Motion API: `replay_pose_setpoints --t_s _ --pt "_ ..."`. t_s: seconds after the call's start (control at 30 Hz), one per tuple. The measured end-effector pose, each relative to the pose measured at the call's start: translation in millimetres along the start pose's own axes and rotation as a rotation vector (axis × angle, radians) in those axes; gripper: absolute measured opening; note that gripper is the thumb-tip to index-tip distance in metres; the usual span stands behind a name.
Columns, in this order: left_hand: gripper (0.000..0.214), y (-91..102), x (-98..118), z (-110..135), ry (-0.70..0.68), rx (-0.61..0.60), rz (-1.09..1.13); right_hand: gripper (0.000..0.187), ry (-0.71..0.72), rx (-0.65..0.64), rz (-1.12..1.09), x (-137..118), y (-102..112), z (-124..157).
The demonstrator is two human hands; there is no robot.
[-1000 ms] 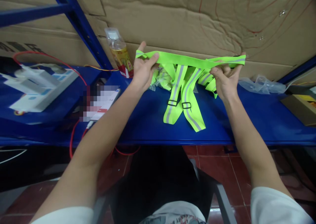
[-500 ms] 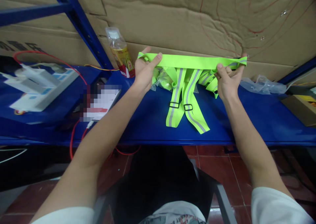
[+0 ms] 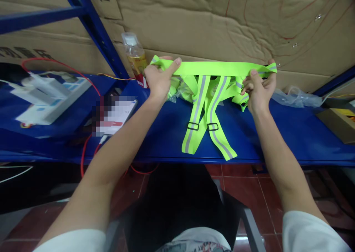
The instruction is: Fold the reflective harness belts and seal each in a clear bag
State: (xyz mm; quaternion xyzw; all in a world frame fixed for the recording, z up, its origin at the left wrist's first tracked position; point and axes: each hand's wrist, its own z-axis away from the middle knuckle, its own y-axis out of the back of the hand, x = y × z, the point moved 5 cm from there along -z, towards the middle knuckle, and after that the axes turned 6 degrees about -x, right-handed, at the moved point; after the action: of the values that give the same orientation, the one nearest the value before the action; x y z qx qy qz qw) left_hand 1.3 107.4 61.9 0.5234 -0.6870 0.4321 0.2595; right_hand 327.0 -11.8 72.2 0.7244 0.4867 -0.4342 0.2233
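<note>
A neon yellow reflective strap vest (image 3: 210,107) is stretched between my hands above the blue shelf (image 3: 172,133). My left hand (image 3: 159,78) pinches the left end of its waist band, fingers closed on the fabric. My right hand (image 3: 257,87) grips the right end, fingers curled round it. Two grey-striped straps with black buckles hang down from the band and lie on the shelf towards its front edge. More neon fabric is bunched behind the band.
A plastic bottle (image 3: 135,57) stands behind my left hand against the cardboard wall (image 3: 222,22). A white device (image 3: 47,96) with red wires lies left. Clear plastic bags (image 3: 295,94) and a cardboard box (image 3: 338,122) lie right. Red tiled floor lies below.
Both hands drew the band tauter and shifted their grip slightly. The hanging straps slid a little nearer the shelf's front edge.
</note>
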Motion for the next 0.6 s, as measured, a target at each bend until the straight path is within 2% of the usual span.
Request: replay_pose_setpoints --t_s 0.1,0.2,0.3,0.33,0.4,0.5,0.6 --pt "0.037 -8.7 16 4 -0.03 -0.028 0.017 0.084 0.007 0.033 -0.108 -14 -5 1" --pt "0.04 -23.3 50 10 -0.046 -0.098 0.189 0.084 -0.017 0.041 -0.284 -36 -13 8" --pt "0.033 -34.4 102 20 0.01 -0.182 0.344 0.08 -0.071 -0.062 -0.304 -73 -21 20" --pt "0.023 -35.8 124 23 0.009 -0.208 0.375 0.078 -0.081 -0.11 -0.274 -89 -22 25" --pt "0.008 -35.4 166 32 0.064 -0.246 0.348 0.074 -0.038 -0.119 -0.237 -126 -16 34" --pt "0.02 -30.2 226 47 0.134 -0.3 0.234 0.053 0.056 -0.084 -0.154 -182 -3 50" --pt "0.024 -20.9 277 66 0.062 -0.305 0.154 0.036 0.187 -0.046 -0.011 -234 4 79"
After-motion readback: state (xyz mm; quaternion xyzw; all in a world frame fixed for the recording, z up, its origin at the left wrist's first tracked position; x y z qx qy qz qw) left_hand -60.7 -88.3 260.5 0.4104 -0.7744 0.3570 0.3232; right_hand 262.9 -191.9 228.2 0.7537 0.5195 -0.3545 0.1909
